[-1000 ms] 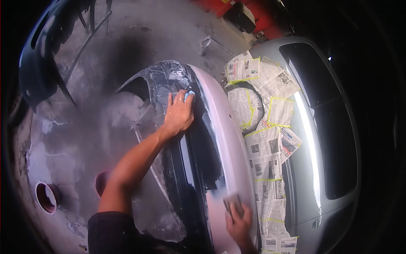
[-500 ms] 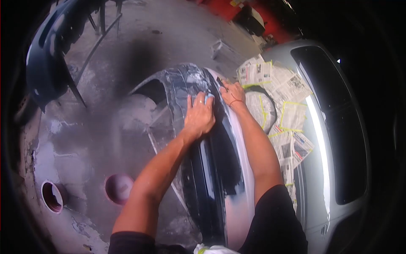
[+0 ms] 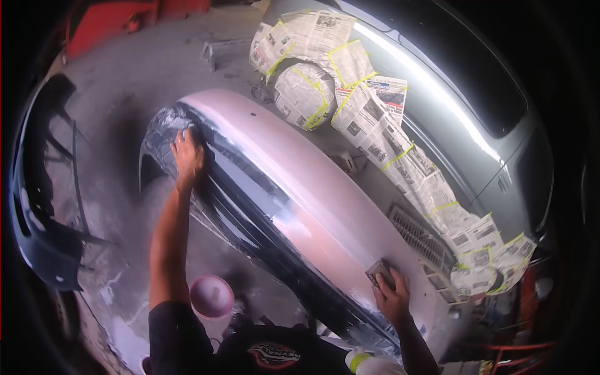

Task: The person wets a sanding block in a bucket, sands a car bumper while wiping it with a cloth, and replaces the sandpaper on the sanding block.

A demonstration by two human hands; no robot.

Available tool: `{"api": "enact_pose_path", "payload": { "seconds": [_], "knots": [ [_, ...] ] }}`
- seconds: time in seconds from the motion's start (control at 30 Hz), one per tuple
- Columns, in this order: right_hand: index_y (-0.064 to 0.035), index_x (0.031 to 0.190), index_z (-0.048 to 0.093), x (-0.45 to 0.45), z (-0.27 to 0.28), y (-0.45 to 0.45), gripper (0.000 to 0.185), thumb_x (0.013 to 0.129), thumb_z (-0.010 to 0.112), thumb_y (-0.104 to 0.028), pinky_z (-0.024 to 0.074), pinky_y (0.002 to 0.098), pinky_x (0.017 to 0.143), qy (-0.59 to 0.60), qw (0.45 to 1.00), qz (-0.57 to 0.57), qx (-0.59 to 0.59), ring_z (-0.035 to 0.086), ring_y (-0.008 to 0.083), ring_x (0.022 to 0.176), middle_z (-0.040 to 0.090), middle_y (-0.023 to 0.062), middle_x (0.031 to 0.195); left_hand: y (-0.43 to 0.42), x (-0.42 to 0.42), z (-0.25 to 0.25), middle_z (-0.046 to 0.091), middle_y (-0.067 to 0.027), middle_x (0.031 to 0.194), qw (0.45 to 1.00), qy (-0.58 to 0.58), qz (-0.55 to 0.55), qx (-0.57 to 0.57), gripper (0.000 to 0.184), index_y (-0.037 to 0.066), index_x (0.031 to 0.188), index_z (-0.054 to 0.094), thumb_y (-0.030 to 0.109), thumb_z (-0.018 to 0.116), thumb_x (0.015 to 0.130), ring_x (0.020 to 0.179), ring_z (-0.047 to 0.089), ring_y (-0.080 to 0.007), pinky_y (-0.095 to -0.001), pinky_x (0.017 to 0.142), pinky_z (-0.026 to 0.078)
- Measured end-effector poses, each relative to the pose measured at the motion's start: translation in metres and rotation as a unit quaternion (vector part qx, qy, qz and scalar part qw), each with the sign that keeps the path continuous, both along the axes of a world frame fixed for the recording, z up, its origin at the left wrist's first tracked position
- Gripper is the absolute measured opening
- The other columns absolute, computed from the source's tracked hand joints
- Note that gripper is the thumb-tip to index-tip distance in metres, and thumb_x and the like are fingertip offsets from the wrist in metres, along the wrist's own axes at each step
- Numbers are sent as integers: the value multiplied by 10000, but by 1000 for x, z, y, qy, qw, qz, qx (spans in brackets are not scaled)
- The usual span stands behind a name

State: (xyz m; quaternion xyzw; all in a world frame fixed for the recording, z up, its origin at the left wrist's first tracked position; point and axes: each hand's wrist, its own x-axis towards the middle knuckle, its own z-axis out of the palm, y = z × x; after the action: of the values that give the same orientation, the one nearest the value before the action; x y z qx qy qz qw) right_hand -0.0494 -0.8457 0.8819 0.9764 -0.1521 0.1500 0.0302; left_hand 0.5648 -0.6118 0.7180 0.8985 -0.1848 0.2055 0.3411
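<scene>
A long car bumper (image 3: pixel 312 187) runs diagonally before me, pale pink on its upper face and glossy black along its lower part. At its far left end my left hand (image 3: pixel 189 157) presses on the scuffed black and grey area, fingers curled and slightly apart. A small pale patch shows at those fingertips, but what lies under them is hidden. Near the bumper's close right end, my right hand (image 3: pixel 394 292) grips a dark brown sanding block (image 3: pixel 379 273) between thumb and fingers. The block rests against the pink surface.
Beyond the bumper stands a silver car (image 3: pixel 437 119), its wheel and lower side masked with taped newspaper (image 3: pixel 369 119). Another dark bumper (image 3: pixel 47 250) is at the left. A pink bucket (image 3: pixel 211 297) stands on the floor by my left arm. A metal grille (image 3: pixel 422 237) lies beside the bumper.
My view has turned right. My right hand, with the sanding block, has moved from the bumper's far end to its near right part. My left hand stays at the far end.
</scene>
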Motion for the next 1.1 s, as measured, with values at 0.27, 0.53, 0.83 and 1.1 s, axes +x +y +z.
{"api": "enact_pose_path", "payload": {
  "seconds": [0.27,0.53,0.83,1.1],
  "knots": [
    [-110,1383,600,-76,-64,-1,464,926,667,-145,416,512,991,-187,905,-359,-131,544,428,1145,543,252,1315,-79,-175,90,496,-300,1315,978,-104,-165,-73,414,-14,1354,458,15,480,942,1209,482,-492,-512,1064,413],
    [-80,1424,546,-64,-66,3,450,978,567,-128,402,500,1029,-224,896,-367,-114,511,427,1229,516,255,1374,-162,-429,109,459,-208,1461,825,-117,-553,18,600,22,1427,487,311,649,927,1433,351,-377,-629,1202,144],
    [-5,1290,628,-38,-25,11,398,923,659,-156,545,481,748,-210,893,-344,-200,642,434,931,648,224,1060,-99,-188,124,591,-54,1371,862,-151,-476,84,344,153,1247,677,310,664,941,1414,445,-229,-618,1200,192],
    [26,1430,485,-18,-2,7,493,982,559,-166,556,517,663,-145,911,-305,-239,668,465,788,655,306,1056,-31,93,66,459,-90,1532,982,41,-62,172,492,248,1420,559,491,342,1052,1497,261,-381,-661,1190,102]
  ]
}}
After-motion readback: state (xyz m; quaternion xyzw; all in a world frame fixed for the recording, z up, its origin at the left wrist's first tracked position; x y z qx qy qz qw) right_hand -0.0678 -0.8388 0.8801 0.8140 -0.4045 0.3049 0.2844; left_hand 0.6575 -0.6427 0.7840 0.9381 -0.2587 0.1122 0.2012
